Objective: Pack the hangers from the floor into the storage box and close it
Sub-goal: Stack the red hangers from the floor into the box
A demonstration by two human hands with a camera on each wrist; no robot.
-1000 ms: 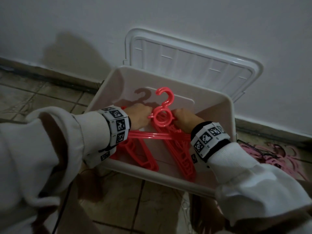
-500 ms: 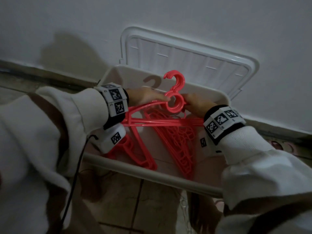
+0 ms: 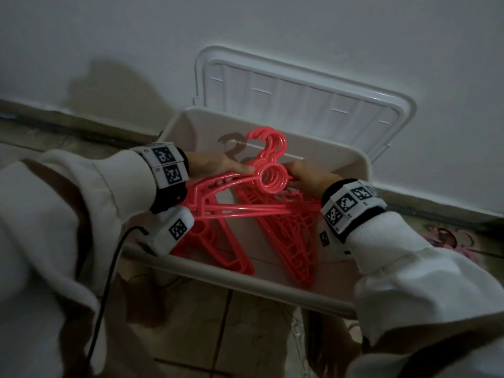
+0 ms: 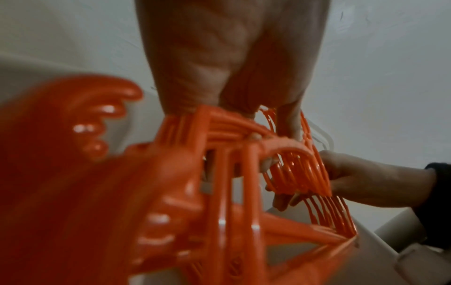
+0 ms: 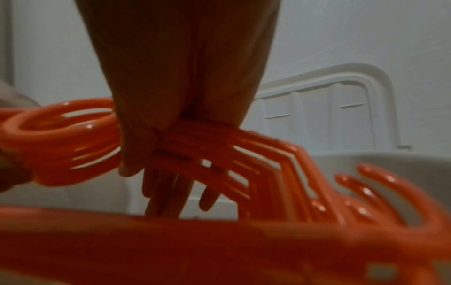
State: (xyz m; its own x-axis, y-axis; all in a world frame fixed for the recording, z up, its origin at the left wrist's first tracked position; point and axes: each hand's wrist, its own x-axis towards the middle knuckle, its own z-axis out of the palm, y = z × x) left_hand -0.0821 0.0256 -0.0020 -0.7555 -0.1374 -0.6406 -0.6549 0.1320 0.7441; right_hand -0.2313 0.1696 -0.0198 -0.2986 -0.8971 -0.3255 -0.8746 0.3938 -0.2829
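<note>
A bundle of several coral-red hangers (image 3: 272, 175) stands tilted in the beige storage box (image 3: 245, 279), hooks up near the back wall and lower ends down inside. My left hand (image 3: 231, 169) grips the bundle's left shoulder beside the neck rings. My right hand (image 3: 297, 175) grips the right shoulder. In the left wrist view my left hand (image 4: 219, 77) curls its fingers over the hanger bars (image 4: 219, 131). The right wrist view shows my right hand (image 5: 183, 86) with fingers wrapped round the stacked bars (image 5: 195, 146). The white lid (image 3: 300, 96) stands open against the wall.
More pink hangers (image 3: 450, 238) lie on the tiled floor right of the box. A black cable (image 3: 109, 268) hangs from my left wrist. The white wall stands directly behind the box, and tiled floor (image 3: 218, 336) lies in front of it.
Both hands have lifted the bundle from low in the box, so the hooks now stand near the back rim. Both grips are unchanged.
</note>
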